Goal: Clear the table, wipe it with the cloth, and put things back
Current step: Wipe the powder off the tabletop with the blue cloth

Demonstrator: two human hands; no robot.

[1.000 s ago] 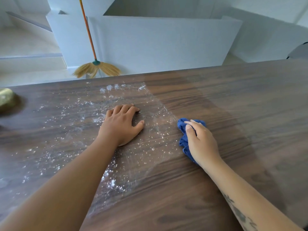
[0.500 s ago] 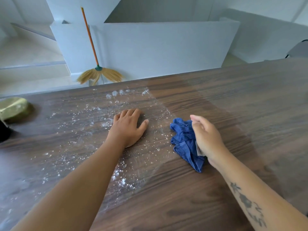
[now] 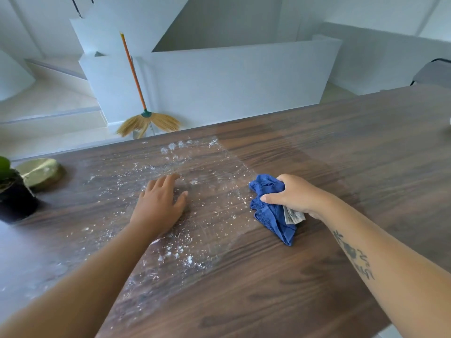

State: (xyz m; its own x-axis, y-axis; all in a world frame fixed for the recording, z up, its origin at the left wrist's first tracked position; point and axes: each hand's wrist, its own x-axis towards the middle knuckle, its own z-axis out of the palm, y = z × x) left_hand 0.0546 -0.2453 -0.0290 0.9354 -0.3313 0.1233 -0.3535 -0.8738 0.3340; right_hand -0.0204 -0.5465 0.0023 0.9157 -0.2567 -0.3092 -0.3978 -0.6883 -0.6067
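left hand [image 3: 158, 206]: open, flat on desk [image 3: 317, 167] amid white powder [image 3: 185, 258] | right hand [image 3: 295, 195]: closed around bunched blue cloth [image 3: 271, 211], cloth touching desk, hanging below the fingers | powder: between both hands and under left palm | plant pot [image 3: 14, 198], gold object [image 3: 40, 172]: far left of left hand | broom [image 3: 146, 118]: beyond desk edge

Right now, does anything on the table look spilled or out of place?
Yes. White powder is scattered over the table around the flat left hand, not yet wiped. The right hand grips the cloth beside it.
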